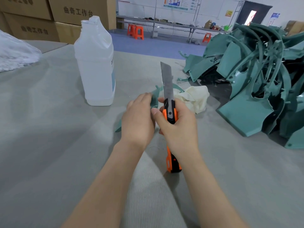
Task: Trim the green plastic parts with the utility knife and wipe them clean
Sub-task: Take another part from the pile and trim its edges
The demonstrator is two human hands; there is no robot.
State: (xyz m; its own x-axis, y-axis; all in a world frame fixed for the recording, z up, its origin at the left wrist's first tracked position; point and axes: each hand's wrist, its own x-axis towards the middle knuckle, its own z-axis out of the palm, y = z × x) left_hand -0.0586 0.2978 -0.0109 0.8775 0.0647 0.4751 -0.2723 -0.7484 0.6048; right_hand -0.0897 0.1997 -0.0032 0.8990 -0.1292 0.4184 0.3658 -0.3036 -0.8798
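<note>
My right hand (178,127) grips an orange and black utility knife (171,112), its long blade pointing up and away. My left hand (139,119) holds a thin curved green plastic part (154,99), mostly hidden behind the fingers, right beside the blade. A crumpled cream cloth (194,97) lies just behind my right hand. A big pile of green plastic parts (256,83) fills the right side of the table.
A translucent white plastic bottle (96,66) without a cap stands left of my hands on the grey table (57,129). A clear plastic bag (14,51) lies far left, cardboard boxes (54,15) behind it. Orange stools and a workbench stand across the room.
</note>
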